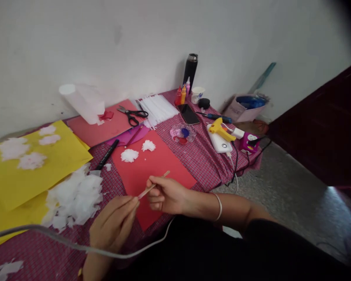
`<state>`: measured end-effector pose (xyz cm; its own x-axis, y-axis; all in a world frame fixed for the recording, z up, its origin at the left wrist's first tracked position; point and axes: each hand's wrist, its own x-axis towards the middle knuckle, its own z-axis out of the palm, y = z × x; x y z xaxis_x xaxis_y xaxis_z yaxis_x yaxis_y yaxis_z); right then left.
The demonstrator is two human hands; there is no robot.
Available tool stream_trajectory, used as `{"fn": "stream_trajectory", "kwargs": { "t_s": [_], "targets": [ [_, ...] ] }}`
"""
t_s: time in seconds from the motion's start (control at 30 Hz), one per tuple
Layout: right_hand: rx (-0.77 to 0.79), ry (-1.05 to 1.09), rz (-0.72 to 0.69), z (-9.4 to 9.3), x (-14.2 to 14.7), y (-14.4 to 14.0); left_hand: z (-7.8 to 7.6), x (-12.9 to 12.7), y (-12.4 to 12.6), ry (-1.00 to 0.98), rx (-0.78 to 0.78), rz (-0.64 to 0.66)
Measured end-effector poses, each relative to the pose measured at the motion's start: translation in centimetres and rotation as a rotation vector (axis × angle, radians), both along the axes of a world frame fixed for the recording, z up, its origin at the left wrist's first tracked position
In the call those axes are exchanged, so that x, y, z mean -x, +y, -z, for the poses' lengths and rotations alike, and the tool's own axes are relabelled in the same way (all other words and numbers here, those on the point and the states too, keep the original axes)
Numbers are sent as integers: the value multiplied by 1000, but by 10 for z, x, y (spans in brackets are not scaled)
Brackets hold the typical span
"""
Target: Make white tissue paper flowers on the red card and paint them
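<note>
My right hand (168,195) is closed around a thin wooden craft stick (155,185), which slants up to the right above the red paper (163,160). At the stick's lower end, my left hand (114,220) pinches a small pale piece that looks like tissue paper (141,194); the fingers hide most of it. Two fluffy white paper clumps, one larger (129,155) and one smaller (148,145), lie on the red paper. Left of my hands is a loose heap of white tissue pieces (76,195).
Yellow sheets (61,156) carry several pale paper clumps at left. Behind are a black marker (107,154), scissors (133,114), white sticks (158,109) and a paint dish (183,134). A yellow glue gun (221,129) rests on a power bank (219,142). A white cable (105,253) crosses in front.
</note>
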<state>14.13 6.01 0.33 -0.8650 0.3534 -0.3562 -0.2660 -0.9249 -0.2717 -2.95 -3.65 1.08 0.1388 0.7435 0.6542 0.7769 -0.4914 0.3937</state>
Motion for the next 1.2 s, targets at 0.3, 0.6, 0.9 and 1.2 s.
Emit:
{"fn": "stream_trajectory", "kwargs": {
  "t_s": [0.3,0.6,0.9,1.2],
  "targets": [
    [-1083,-233,292,27,-18,74,49,14,62,-111,365,-160],
    [-2161,-650,166,57,-17,123,64,20,62,93,384,6],
    [-2450,-759,27,52,-11,115,64,20,63,90,361,11],
    [-2508,-789,-46,50,-4,115,65,20,62,96,356,5]
  ]
}}
